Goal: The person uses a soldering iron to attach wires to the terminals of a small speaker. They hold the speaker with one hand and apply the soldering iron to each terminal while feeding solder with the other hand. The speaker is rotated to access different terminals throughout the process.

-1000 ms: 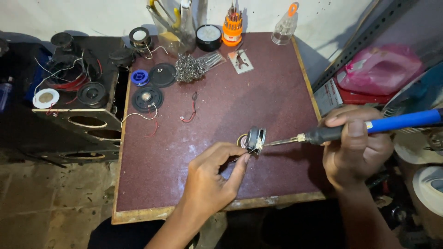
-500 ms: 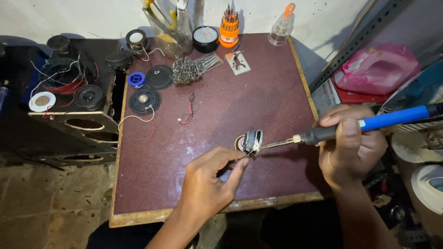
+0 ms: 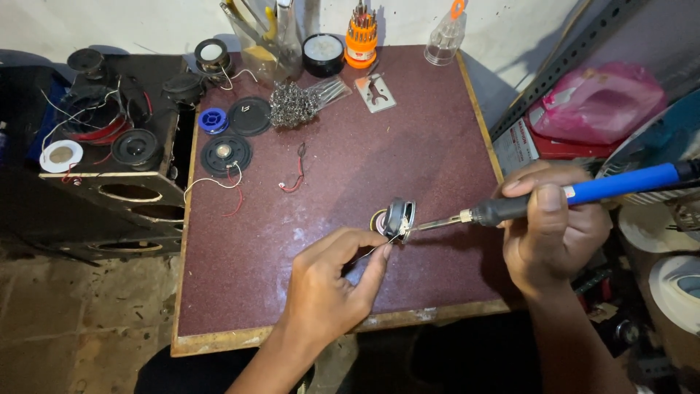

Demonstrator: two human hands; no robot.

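Observation:
A small round speaker (image 3: pixel 399 217) stands on its edge on the maroon table (image 3: pixel 437 131), near the front middle. My left hand (image 3: pixel 332 286) pinches a thin solder wire (image 3: pixel 370 252) whose end reaches the speaker's lower side. My right hand (image 3: pixel 550 228) grips a soldering iron (image 3: pixel 583 194) with a blue handle and black grip. Its metal tip touches the speaker from the right, close to where the wire ends.
At the table's back stand a clear tool cup (image 3: pixel 266 36), an orange screwdriver set (image 3: pixel 362 40), a clear bottle (image 3: pixel 445 40), a steel-wool tangle (image 3: pixel 290 104) and flat speakers (image 3: pixel 226 155). A red wire (image 3: pixel 295 175) lies mid-table. A black speaker box (image 3: pixel 109 146) sits left, a pink bag (image 3: pixel 598 102) right.
Both hands stay on the speaker with wire and iron. The view has shifted slightly; the iron tip and the wire end remain at the speaker.

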